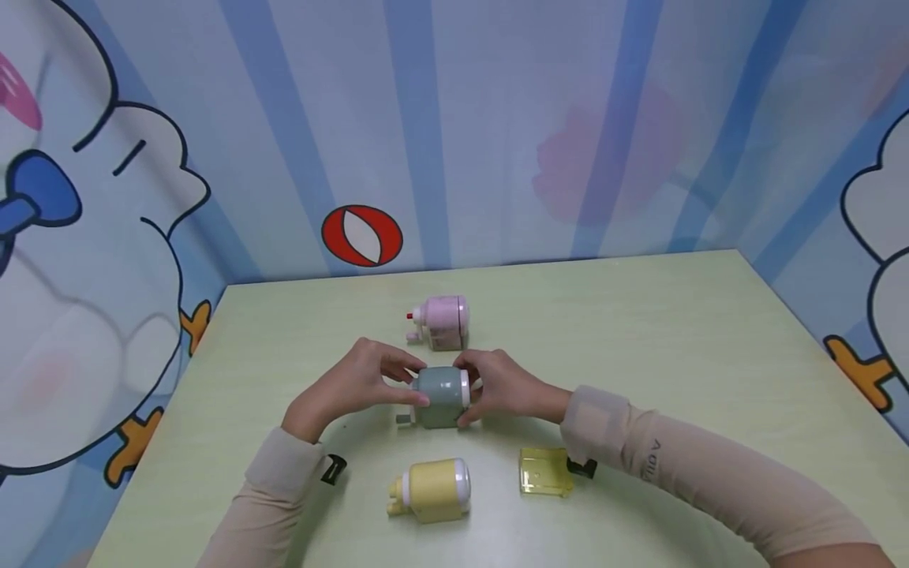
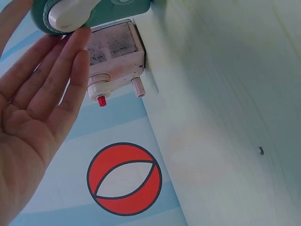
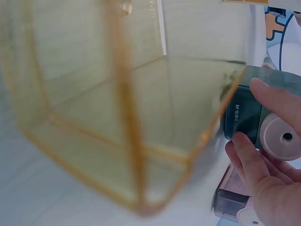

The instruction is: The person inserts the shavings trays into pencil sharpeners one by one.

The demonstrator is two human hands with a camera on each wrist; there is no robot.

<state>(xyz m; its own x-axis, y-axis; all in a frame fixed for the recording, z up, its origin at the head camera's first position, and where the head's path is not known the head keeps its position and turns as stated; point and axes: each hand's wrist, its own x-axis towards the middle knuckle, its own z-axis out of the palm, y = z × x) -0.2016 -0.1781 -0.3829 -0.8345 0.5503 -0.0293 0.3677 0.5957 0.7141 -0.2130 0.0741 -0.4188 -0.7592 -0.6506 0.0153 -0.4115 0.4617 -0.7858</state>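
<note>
One glossy, round-topped sharpener (image 1: pixel 440 396) between hands (image 1: pixel 362 383) (image 1: pixel 508 385)

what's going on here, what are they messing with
A person's left hand and right hand hold a grey-green pencil sharpener between them, one at each end, with the left hand at the crank end. A pink sharpener stands on the table just beyond it, and a yellow sharpener sits nearer the person, neither of them held. A clear yellow container lies by the right forearm. No pencil is in view.
</note>
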